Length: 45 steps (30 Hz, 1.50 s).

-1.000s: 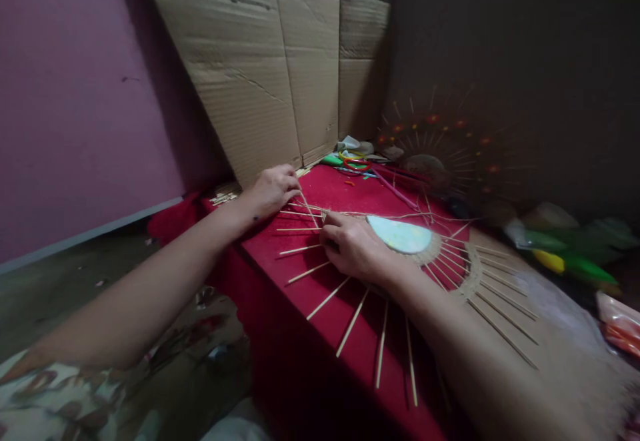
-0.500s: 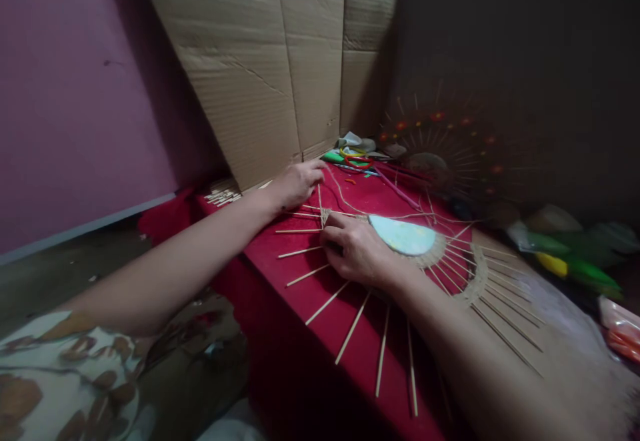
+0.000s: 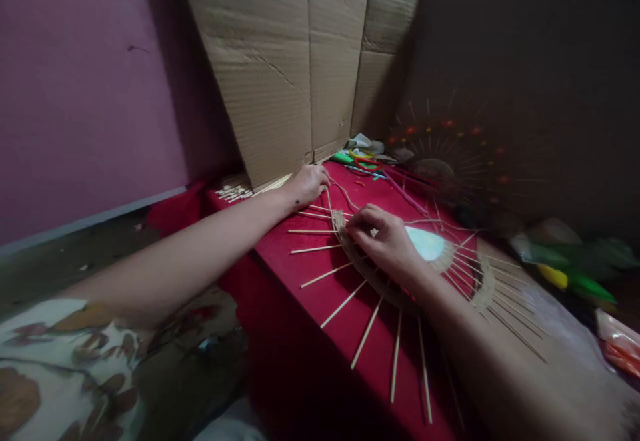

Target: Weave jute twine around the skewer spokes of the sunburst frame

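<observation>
A sunburst frame of thin wooden sticks [image 3: 345, 303] lies flat on the red table [image 3: 300, 281], with a pale round centre [image 3: 426, 243] and a woven jute band [image 3: 350, 241] around it. My right hand [image 3: 387, 244] rests on the woven band at its left side, fingers curled and pinched on the jute cord. My left hand [image 3: 310, 184] reaches further back, closed around a jute strand [image 3: 345, 195] that runs from it toward the frame.
Large cardboard sheets [image 3: 280, 74] lean against the pink wall behind the table. A finished sunburst piece with red dots [image 3: 445, 154] stands at the back right. Coloured wires and scraps [image 3: 363, 157] lie at the back, green and yellow items [image 3: 570, 264] at right, loose sticks [image 3: 235, 191] at left.
My left hand has pulled the jute strand back toward the cardboard. My right hand has lifted from flat on the sticks into a pinch on the woven band.
</observation>
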Each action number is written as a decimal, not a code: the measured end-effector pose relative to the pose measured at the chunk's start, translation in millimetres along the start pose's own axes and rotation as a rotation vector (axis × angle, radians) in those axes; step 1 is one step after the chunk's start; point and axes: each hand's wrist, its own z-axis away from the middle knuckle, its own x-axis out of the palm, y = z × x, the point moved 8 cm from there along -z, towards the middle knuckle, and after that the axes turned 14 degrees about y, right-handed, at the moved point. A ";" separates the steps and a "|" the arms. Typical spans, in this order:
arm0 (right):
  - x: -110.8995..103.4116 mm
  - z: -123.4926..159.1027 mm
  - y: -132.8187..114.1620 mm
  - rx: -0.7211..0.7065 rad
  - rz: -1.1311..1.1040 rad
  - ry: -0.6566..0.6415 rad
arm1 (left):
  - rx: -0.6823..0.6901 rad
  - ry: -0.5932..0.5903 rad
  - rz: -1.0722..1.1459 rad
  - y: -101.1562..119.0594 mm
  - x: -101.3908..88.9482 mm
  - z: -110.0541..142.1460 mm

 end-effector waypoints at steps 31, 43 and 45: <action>40.6 -16.0 5.2 -0.145 0.785 -0.227 | -0.179 0.068 0.301 -10.1 -49.9 5.5; 23.5 -21.0 7.5 -0.157 0.746 -0.143 | -0.350 -0.094 0.632 -20.6 -51.6 25.9; 22.7 -21.3 7.6 -0.163 0.751 -0.137 | -0.353 -0.163 0.680 -19.2 -47.4 28.8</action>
